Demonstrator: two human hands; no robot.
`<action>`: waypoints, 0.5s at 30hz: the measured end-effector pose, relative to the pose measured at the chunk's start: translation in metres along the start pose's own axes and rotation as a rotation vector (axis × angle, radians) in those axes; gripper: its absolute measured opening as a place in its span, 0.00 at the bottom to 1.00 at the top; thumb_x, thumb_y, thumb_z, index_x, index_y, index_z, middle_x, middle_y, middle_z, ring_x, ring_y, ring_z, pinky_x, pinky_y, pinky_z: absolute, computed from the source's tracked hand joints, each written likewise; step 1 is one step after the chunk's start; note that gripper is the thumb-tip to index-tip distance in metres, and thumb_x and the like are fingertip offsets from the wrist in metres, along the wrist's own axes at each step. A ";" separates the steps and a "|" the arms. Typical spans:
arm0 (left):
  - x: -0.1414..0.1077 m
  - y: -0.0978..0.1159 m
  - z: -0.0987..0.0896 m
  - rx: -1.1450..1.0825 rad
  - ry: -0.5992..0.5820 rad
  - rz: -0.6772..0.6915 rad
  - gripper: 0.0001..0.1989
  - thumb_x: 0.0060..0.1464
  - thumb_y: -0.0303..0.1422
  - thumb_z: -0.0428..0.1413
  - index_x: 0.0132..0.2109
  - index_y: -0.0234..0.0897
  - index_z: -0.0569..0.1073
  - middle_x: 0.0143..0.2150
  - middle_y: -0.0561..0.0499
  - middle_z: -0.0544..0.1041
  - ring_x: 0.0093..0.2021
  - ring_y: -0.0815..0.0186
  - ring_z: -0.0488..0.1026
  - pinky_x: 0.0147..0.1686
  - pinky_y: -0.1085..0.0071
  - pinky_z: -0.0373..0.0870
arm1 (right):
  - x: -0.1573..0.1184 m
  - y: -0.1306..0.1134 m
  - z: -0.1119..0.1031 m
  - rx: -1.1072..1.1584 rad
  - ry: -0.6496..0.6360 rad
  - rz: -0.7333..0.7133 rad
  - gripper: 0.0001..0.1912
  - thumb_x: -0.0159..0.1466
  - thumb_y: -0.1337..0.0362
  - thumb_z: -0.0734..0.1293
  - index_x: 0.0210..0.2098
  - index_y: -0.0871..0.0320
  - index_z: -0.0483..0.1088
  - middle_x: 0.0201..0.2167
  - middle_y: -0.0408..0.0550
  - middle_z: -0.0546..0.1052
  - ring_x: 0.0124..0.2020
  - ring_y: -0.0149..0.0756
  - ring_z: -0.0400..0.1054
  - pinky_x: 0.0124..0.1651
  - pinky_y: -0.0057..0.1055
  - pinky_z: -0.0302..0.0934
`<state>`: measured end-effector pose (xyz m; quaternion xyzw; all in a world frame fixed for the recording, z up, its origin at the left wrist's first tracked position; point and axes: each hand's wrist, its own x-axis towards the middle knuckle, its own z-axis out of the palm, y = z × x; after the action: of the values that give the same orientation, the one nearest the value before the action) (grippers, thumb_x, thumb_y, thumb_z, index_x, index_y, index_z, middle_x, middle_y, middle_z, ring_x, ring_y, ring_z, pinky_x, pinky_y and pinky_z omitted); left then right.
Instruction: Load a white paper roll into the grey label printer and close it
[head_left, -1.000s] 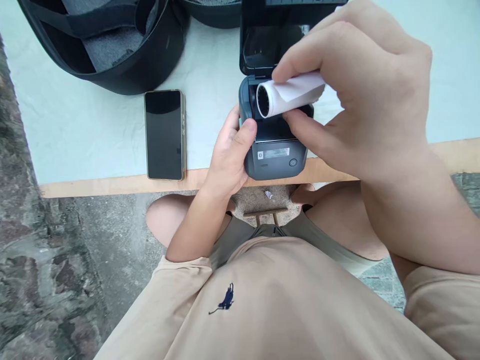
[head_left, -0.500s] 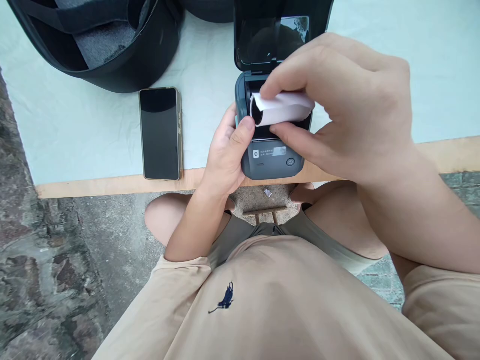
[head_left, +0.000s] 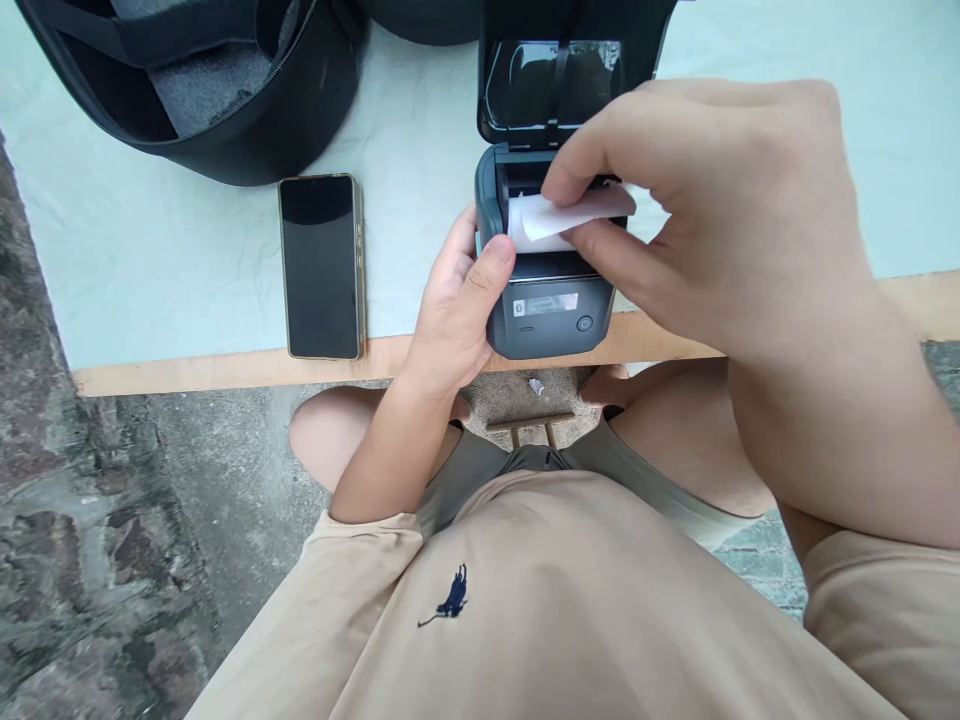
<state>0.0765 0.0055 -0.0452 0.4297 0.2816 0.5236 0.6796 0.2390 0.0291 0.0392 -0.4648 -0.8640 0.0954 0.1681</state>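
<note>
While left hand [head_left: 457, 310] clasps printer [head_left: 556, 335], right hand [head_left: 739, 200] pinches paper [head_left: 545, 219]; phone [head_left: 322, 268] nearby; open black case [head_left: 304, 120] beyond.

Compact printer [head_left: 555, 340], dark blue-grey, rounded corners, at the near edge of the table [head_left: 420, 250]; whether it rests there or is held clear, cannot tell. Black lid [head_left: 555, 85] wide open, swung back on the far side, glossy inner face showing, far edge out of view. Near panel faces the viewer: silvery label strip [head_left: 551, 303], small slot [head_left: 526, 329] at left, round button [head_left: 585, 323] at right.

Paper roll [head_left: 516, 228], white, lies crosswise within the open compartment; full seating unclear. Loose end [head_left: 544, 220] lifted, curling over the roll, its right part partly hidden.
</note>
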 end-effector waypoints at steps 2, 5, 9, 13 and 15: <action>0.000 0.001 0.001 0.013 0.012 -0.020 0.17 0.58 0.45 0.50 0.52 0.47 0.67 0.44 0.53 0.75 0.61 0.60 0.66 0.59 0.65 0.68 | 0.000 0.000 0.001 -0.016 0.014 0.021 0.09 0.57 0.71 0.59 0.35 0.55 0.67 0.32 0.42 0.73 0.34 0.33 0.67 0.33 0.30 0.55; -0.001 0.003 0.003 0.019 0.069 -0.053 0.16 0.58 0.46 0.50 0.50 0.46 0.68 0.41 0.53 0.76 0.58 0.60 0.70 0.58 0.63 0.68 | -0.002 -0.001 0.005 -0.024 0.107 -0.025 0.06 0.57 0.69 0.60 0.32 0.56 0.68 0.27 0.42 0.72 0.30 0.32 0.67 0.31 0.29 0.51; -0.002 0.010 0.009 0.015 0.109 -0.061 0.14 0.59 0.45 0.48 0.46 0.44 0.69 0.37 0.53 0.76 0.53 0.61 0.74 0.56 0.63 0.70 | -0.009 -0.004 0.009 0.037 0.170 -0.114 0.08 0.61 0.69 0.58 0.33 0.54 0.68 0.27 0.41 0.71 0.32 0.30 0.68 0.35 0.30 0.54; -0.002 0.015 0.011 -0.030 0.110 -0.092 0.13 0.60 0.45 0.47 0.43 0.43 0.69 0.36 0.53 0.76 0.51 0.62 0.74 0.56 0.65 0.70 | -0.013 -0.006 0.011 0.065 0.129 -0.115 0.07 0.61 0.69 0.59 0.33 0.52 0.67 0.30 0.38 0.73 0.34 0.29 0.69 0.38 0.31 0.57; -0.002 0.013 0.007 -0.049 0.101 -0.107 0.14 0.58 0.45 0.48 0.45 0.44 0.68 0.37 0.53 0.76 0.52 0.61 0.74 0.56 0.63 0.70 | -0.013 -0.005 0.015 0.063 0.161 -0.150 0.07 0.61 0.68 0.59 0.31 0.52 0.67 0.30 0.36 0.74 0.34 0.29 0.70 0.38 0.32 0.57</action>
<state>0.0763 0.0029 -0.0306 0.3702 0.3251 0.5143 0.7020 0.2362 0.0152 0.0245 -0.3994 -0.8767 0.0721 0.2583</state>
